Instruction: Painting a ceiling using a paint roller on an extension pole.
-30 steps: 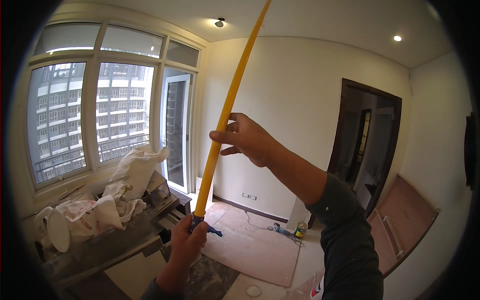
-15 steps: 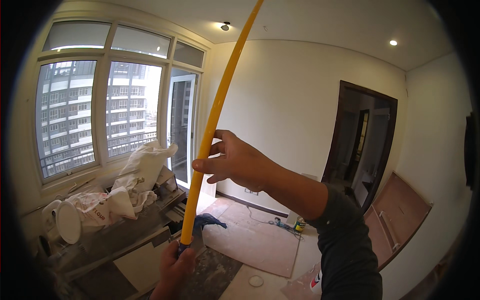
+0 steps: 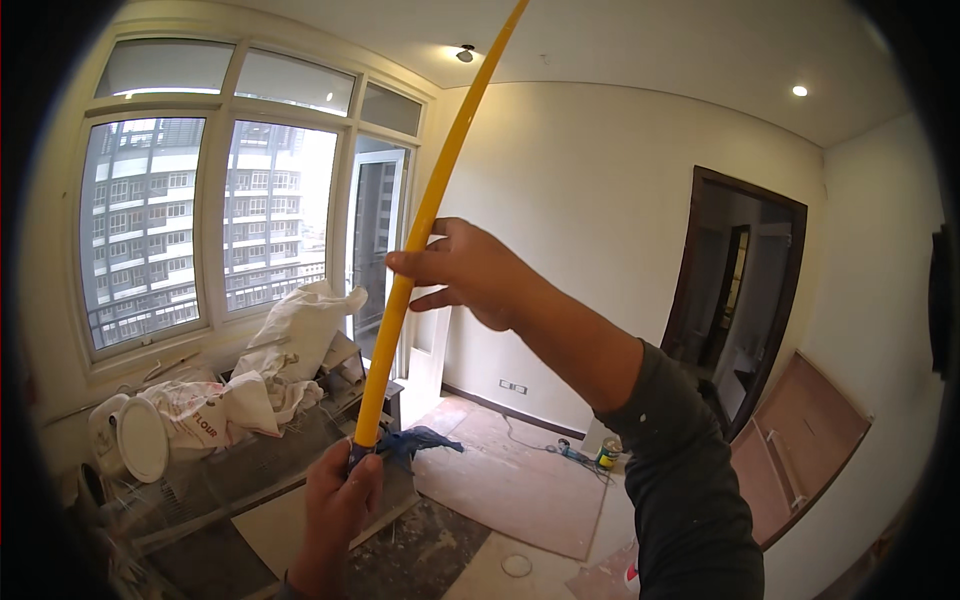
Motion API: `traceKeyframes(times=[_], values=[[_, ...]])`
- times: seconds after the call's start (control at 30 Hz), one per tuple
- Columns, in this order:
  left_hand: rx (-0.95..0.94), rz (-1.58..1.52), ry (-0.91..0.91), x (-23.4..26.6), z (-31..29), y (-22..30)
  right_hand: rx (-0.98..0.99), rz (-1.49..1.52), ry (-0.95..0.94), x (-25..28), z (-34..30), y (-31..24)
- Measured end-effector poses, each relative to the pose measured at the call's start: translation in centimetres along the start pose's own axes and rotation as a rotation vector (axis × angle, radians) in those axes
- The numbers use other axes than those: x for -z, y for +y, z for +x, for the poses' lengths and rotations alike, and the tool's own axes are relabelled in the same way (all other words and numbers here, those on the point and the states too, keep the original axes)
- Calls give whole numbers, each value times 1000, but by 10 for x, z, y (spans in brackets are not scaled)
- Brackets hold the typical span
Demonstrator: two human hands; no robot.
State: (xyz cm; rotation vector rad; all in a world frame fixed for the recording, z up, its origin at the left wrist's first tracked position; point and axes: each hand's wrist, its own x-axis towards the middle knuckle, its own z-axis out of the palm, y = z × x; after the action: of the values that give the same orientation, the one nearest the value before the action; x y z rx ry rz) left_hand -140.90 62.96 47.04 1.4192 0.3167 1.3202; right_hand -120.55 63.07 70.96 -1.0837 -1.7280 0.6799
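A long yellow pole point(image 3: 388, 335) rises from low in the view up toward the ceiling, tilted to the right; its top runs out of the picture. My left hand point(image 3: 340, 495) is closed around its dark lower end. Higher up, my right hand point(image 3: 465, 272) grips the pole lightly between thumb and fingers, its arm in a dark grey sleeve point(image 3: 690, 480).
White sacks point(image 3: 300, 335) and a round white lid point(image 3: 143, 438) lie on boards under the windows point(image 3: 270, 215). A pinkish board point(image 3: 520, 490) covers floor ahead. A can point(image 3: 607, 455) and a power tool point(image 3: 573, 450) sit near the wall. A dark-framed doorway point(image 3: 700, 260) opens at right.
Both hands have risen in the picture, with the right hand higher along the pole. The room has shifted slightly to the right in view.
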Motion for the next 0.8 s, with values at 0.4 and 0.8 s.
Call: traceKeyframes(times=[0.4, 0.8], values=[[-13, 35, -39, -70, 153, -35, 66, 35, 182, 120, 88, 54], [24, 18, -48, -152, 313, -107, 70, 160, 372, 253, 172, 136]])
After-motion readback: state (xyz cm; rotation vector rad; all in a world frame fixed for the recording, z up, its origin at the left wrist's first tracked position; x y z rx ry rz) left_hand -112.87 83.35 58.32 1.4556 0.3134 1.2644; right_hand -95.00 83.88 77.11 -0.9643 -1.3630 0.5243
